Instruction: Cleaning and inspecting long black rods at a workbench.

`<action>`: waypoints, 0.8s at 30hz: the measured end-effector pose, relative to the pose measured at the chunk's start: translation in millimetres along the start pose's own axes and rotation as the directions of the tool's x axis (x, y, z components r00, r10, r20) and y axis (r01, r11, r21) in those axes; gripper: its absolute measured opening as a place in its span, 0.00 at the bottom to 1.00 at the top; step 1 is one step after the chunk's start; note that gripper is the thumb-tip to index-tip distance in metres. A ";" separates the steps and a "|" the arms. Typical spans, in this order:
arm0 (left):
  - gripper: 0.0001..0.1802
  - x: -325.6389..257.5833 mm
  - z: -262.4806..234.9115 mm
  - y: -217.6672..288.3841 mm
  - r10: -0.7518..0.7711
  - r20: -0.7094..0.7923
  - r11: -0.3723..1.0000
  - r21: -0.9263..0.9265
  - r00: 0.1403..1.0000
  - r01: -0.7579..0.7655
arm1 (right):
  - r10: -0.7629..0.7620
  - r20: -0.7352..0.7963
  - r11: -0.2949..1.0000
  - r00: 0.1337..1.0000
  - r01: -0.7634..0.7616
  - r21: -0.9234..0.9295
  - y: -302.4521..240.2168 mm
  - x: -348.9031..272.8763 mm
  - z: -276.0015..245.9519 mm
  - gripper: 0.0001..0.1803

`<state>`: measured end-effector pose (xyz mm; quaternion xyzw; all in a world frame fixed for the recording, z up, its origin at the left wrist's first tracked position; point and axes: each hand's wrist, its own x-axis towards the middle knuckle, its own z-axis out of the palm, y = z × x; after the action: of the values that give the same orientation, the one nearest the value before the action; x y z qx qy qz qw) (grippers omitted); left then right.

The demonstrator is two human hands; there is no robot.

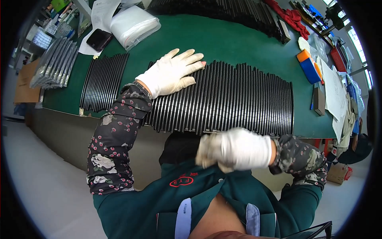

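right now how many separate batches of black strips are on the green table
3, perhaps more hidden. The big row lies in front, under the flat left hand. A smaller row lies to its left. A long pile runs along the far edge.

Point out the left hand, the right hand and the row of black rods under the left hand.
left hand [169, 73], head view, back of the white glove.
right hand [234, 149], head view, back of the blurred white glove.
row of black rods [238, 97], head view, middle of the row.

Row of rods [238, 99] mid-table [223, 40], smaller row [103, 81] left, phone [99, 39] behind.
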<state>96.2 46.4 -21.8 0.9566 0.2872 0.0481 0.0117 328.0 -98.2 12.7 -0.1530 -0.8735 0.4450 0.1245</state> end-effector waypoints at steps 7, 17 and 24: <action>0.31 -0.6 0.9 -1.1 -0.017 0.000 0.999 0.035 1.000 0.017 | -0.104 -0.608 0.760 0.787 -0.331 -0.559 49.6 37.4 -37.1 0.19; 0.30 -1.9 3.8 -1.8 -0.003 -0.033 0.999 0.039 0.999 0.005 | 0.128 -0.710 0.775 0.693 -0.517 -0.365 59.4 37.0 -35.5 0.19; 0.31 -3.2 10.8 -5.0 0.017 -0.063 0.998 0.055 0.998 -0.013 | -0.265 -0.300 0.929 0.917 0.159 -0.335 -0.4 63.3 -6.2 0.08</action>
<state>91.8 48.9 -33.1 0.9567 0.2814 0.0706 -0.0236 271.8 -69.9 21.7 -0.1479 -0.9082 0.2561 0.2963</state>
